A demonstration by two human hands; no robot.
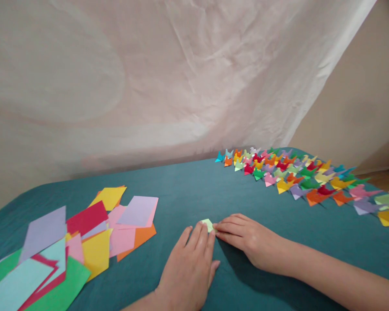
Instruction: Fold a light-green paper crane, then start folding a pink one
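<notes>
My left hand (189,268) lies flat, fingers extended, their tips on a small folded pale-green paper (208,225); my right hand (246,237) has its fingers bunched at the paper's right corner, though I can't tell whether they pinch it. Loose coloured sheets (97,251) overlap left of my hands; folded paper birds (284,186) stand in rows beyond my right.

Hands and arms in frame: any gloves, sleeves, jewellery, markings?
Left hand and right hand are both ungloved, with no rings, watch or markings visible. Right forearm is sleeveless out to the frame edge; the left is mostly cropped.
</notes>
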